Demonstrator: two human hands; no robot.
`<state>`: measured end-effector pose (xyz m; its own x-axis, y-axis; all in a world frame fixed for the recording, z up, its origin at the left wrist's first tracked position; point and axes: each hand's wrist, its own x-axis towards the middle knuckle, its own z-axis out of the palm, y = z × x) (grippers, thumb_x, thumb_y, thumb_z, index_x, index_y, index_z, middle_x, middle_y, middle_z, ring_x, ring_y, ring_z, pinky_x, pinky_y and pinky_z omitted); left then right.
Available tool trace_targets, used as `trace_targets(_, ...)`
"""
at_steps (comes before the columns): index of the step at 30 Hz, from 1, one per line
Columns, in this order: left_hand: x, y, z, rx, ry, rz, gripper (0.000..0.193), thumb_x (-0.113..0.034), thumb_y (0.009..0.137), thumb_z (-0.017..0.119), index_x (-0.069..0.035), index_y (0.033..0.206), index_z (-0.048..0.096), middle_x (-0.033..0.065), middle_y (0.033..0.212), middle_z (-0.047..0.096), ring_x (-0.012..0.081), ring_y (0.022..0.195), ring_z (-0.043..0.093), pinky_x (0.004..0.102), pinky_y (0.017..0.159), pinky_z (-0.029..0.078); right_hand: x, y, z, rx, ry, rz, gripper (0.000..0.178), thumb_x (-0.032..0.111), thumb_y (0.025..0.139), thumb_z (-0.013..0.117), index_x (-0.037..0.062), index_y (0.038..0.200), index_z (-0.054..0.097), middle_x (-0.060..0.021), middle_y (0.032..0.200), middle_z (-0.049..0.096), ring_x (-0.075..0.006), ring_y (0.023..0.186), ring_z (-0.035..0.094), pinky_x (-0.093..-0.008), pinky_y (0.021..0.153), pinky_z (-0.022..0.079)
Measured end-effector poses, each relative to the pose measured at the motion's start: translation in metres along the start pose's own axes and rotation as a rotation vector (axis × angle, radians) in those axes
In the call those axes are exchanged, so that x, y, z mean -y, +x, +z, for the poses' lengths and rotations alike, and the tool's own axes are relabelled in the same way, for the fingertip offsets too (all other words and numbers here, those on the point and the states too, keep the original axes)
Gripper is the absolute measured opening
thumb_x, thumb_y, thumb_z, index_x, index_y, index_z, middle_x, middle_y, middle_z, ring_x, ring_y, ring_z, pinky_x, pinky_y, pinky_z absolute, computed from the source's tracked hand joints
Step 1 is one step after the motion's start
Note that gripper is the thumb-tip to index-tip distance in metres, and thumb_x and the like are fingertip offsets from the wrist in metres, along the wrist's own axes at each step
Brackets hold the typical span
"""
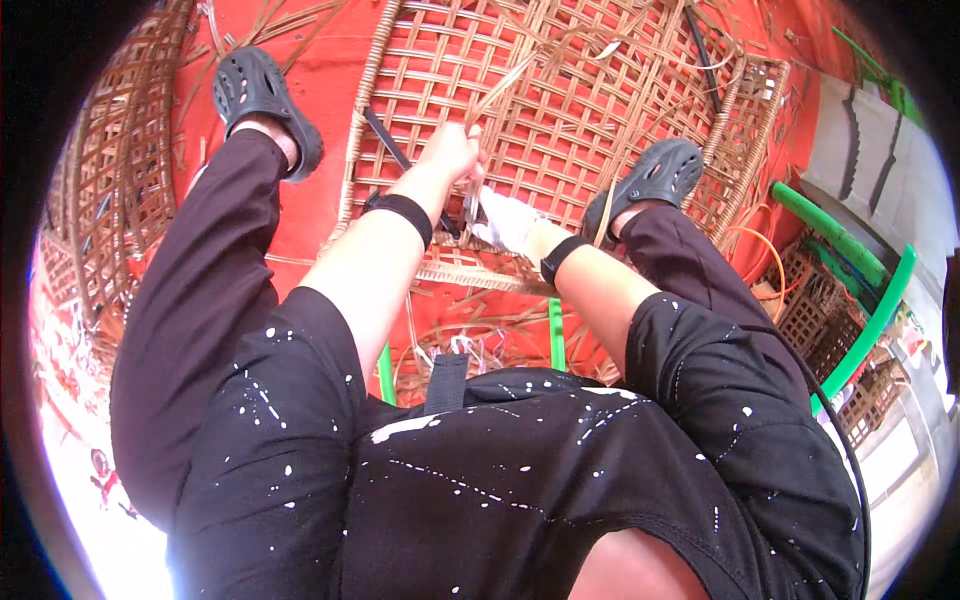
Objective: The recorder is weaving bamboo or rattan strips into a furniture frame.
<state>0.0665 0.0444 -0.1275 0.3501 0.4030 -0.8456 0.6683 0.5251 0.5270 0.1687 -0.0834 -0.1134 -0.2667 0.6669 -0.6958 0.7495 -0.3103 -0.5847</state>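
"How much of the weaving is done?"

"Most of it, I think. The big, flat, brown panel woven from thin strips [575, 105] lies on the red sheet [330, 90], between the person's feet. Strips cross nearly all over it, with square holes between, and its left side has a wrapped edge."

"So what's left?"

"The loose bits, I'd guess. Long ends curl across the panel's far part, not tucked in. (They look like messy hair!)"

"What are the hands doing?"

"Both are over the panel's near left part. The bare left hand [452, 152] is closed around a long, thin, light-brown strip [500, 90], which runs up over the panel. The right hand in a white glove [507, 222] is just beside it, fingers curled by a small, shiny, grey thing [470, 206]. I can't tell if it's gripping that."

"And the feet?"

"One black rubber shoe with holes [658, 176] is at the panel's near right side. I can't see if every edge is finished."
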Motion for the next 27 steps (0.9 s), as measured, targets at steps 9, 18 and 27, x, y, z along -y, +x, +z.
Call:
trace_targets(9,-0.004,-0.011,0.006,0.034,-0.072,0.036,0.045,-0.035,0.093,0.04,0.0,0.072,0.06,0.007,0.056,0.059,0.0152,0.051,0.059,0.0302,0.052,0.049,0.01,-0.002,-0.013,0.078,-0.129,0.095,0.052,0.027,0.077,0.06,0.0003,0.116,0.037,-0.0227,0.09,0.06,-0.0372,0.084,0.06,-0.043,0.074,0.048)
trace_targets(18,-0.002,-0.002,0.006,0.023,-0.003,0.07,0.044,-0.037,0.092,0.04,-0.003,0.074,0.06,0.0056,0.055,0.059,0.0133,0.049,0.058,0.0278,0.044,0.047,-0.006,0.002,0.005,0.014,0.046,0.056,0.038,0.026,0.08,0.055,-0.0002,0.105,0.045,-0.0205,0.089,0.061,-0.0364,0.082,0.06,-0.042,0.071,0.049)
trace_targets(27,0.042,-0.022,0.018,-0.191,0.241,0.244,0.051,-0.047,0.08,0.058,-0.001,0.102,0.057,0.0093,0.078,0.063,0.0143,0.058,0.061,0.0264,0.058,0.052,0.008,-0.014,-0.003,0.165,-0.236,0.116,0.03,0.033,0.085,0.048,0.0071,0.088,0.064,-0.0156,0.085,0.063,-0.0338,0.081,0.06,-0.0427,0.075,0.046)
